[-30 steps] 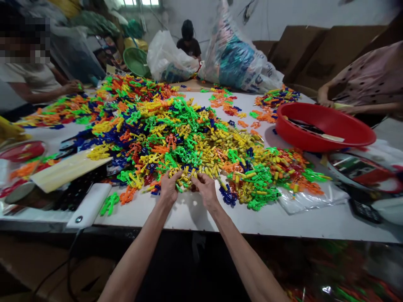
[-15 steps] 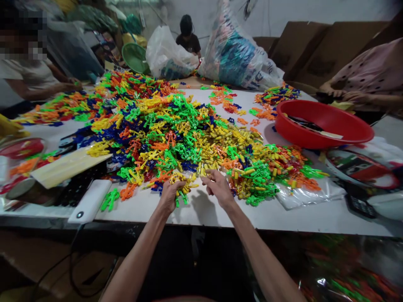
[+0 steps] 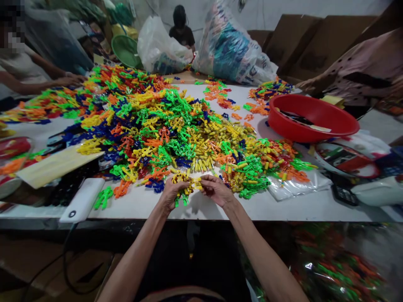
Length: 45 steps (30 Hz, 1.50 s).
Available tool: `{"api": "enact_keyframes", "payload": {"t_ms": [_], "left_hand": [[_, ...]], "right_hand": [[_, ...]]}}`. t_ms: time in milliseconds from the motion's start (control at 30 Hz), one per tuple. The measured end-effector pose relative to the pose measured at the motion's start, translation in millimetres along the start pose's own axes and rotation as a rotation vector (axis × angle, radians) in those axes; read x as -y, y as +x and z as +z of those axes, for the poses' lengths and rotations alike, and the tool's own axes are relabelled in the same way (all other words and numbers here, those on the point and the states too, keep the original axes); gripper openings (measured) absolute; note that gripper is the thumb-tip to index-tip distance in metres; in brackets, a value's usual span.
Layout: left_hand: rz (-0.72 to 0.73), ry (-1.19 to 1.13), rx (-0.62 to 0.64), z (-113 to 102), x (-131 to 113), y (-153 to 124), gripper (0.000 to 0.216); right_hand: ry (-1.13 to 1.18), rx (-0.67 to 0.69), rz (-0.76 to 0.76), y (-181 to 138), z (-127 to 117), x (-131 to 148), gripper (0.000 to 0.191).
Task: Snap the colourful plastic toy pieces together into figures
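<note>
My left hand (image 3: pixel 169 193) grips a yellow plastic toy figure (image 3: pixel 181 181) with dark markings; green legs stick out below it, perhaps from a second figure. Between the thumb and fingers of my right hand (image 3: pixel 218 191) is a small yellow plastic piece (image 3: pixel 197 183), its tip close to the figure. Whether the two touch I cannot tell. Just beyond both hands lies a pile of small yellow pieces with clear ends (image 3: pixel 203 161). A large heap of coloured toy figures (image 3: pixel 151 126) rises behind and to the left. Green figures (image 3: pixel 252 174) lie right of my right hand.
A red basin (image 3: pixel 315 119) stands at right, with clear plastic bags (image 3: pixel 299 186) before it. At left are a white power bank (image 3: pixel 82 200) with a cable and a yellowish card (image 3: pixel 59 163). Large plastic bags (image 3: pixel 233 50) stand at the back. Other people sit left, right and behind.
My right hand has closed on a small yellow piece from the pile and brought it against or near the figure in my left hand. The view has shifted slightly.
</note>
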<state>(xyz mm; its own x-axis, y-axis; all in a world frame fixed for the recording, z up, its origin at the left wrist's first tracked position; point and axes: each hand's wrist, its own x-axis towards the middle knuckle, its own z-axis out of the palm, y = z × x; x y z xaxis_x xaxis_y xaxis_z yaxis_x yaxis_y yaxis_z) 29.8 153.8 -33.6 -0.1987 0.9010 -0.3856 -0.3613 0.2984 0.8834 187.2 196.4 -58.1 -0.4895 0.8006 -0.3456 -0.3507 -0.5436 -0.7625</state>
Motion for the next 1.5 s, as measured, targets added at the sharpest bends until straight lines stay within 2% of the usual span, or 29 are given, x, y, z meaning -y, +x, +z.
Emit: {"api": "enact_keyframes", "payload": {"t_ms": [100,267,467,633,800,1000,1133,1200,1333,1400,1500], "left_hand": [[0.021,0.0,0.013,1,2,1,0.027],[0.023,-0.007,0.002,1,6,2,0.025],[0.03,-0.049,-0.068,1,13,3,0.029],[0.037,-0.039,-0.003,5,12,2,0.029],[-0.001,-0.082,-0.07,5,12,1,0.033],[-0.004,-0.061,-0.018,3,16,2,0.024],[-0.017,-0.08,-0.023,6,19,2,0.026],[0.02,-0.039,-0.02,7,19,4,0.023],[0.182,0.119,-0.052,9,19,7,0.015],[0.186,0.132,-0.056,10,20,7,0.014],[0.038,0.001,-0.058,12,22,7,0.016]], "right_hand": [[0.029,-0.046,-0.019,-1,-2,-3,0.032],[0.072,-0.024,-0.036,-4,0,-1,0.03],[-0.03,-0.094,-0.102,-6,4,-1,0.03],[0.008,-0.081,-0.089,-5,5,-8,0.032],[0.062,-0.095,-0.1,-7,5,-9,0.032],[0.016,-0.095,-0.101,-10,4,-7,0.032],[-0.057,-0.071,-0.138,-13,7,-6,0.03],[-0.168,-0.117,-0.245,-16,10,-5,0.028],[-0.519,-0.25,-0.495,-20,12,-4,0.025],[-0.583,-0.239,-0.487,-19,11,-7,0.026],[-0.513,-0.261,-0.404,-13,4,-10,0.027]]}}
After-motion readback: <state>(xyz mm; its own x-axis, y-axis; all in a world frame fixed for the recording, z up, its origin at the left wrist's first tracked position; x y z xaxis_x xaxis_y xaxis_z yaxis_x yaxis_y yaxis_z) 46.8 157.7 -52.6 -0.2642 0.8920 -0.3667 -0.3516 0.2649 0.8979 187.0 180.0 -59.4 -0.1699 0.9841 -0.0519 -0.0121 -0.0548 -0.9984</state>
